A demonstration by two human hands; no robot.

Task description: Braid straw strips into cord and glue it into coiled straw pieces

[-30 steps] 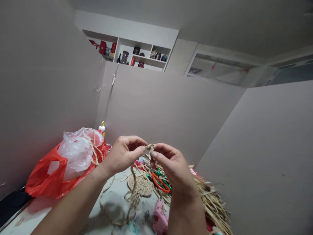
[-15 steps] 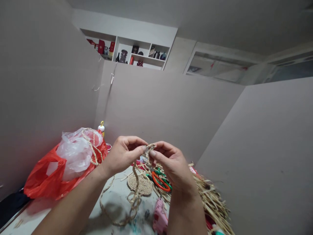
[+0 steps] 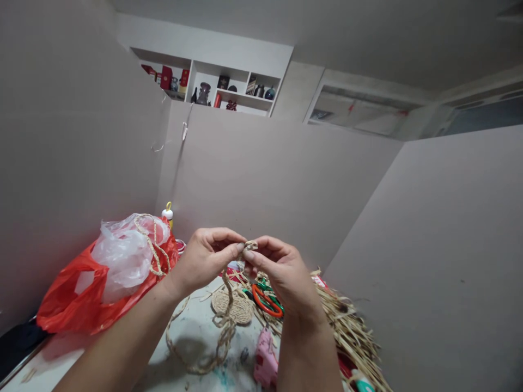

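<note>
A braided straw cord (image 3: pixel 225 332) hangs from my fingers and loops down onto the white table. My left hand (image 3: pixel 210 253) pinches the cord between thumb and forefinger. My right hand (image 3: pixel 281 269) grips the small coiled end of the same cord, thumb pressed on top, and the fingertips of both hands nearly meet. Below them lies a flat oval coil of straw braid (image 3: pixel 232 306). Close beside my right hand are scissors with orange handles (image 3: pixel 266 300). A pink glue gun (image 3: pixel 266 356) rests nearer to me, partly behind my right forearm.
At the left stands a red plastic bag (image 3: pixel 73 305) with a white bag (image 3: pixel 126 261) and more braid on it. A bundle of loose straw (image 3: pixel 351 337) lies at the right. Grey partition panels (image 3: pixel 261 174) enclose the table (image 3: pixel 163 375). A yellow-and-white bottle (image 3: pixel 167 213) stands behind the bags.
My right hand has shifted slightly left, closer to my left fingertips. The small loop of cord between them looks tighter and more covered by the fingers.
</note>
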